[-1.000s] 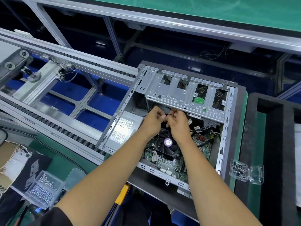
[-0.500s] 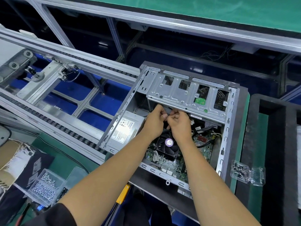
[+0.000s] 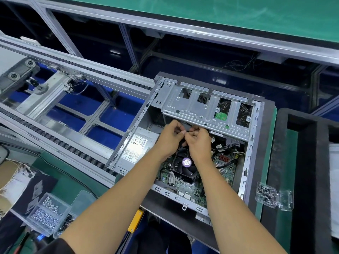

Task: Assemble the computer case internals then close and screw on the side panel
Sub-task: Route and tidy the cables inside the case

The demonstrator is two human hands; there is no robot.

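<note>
At the near left, clear plastic boxes of silver screws (image 3: 45, 215) sit untouched. Right of them lies the open grey metal computer case (image 3: 249, 158), side panel off. Over its black cooling fan (image 3: 185, 164) the left hand (image 3: 169, 138) and right hand (image 3: 199, 143) stay knuckle to knuckle as a second ago, fingers curled, pinching something small, probably a cable. Internals work continues; a clear screw packet (image 3: 271, 197) waits at right.
</note>
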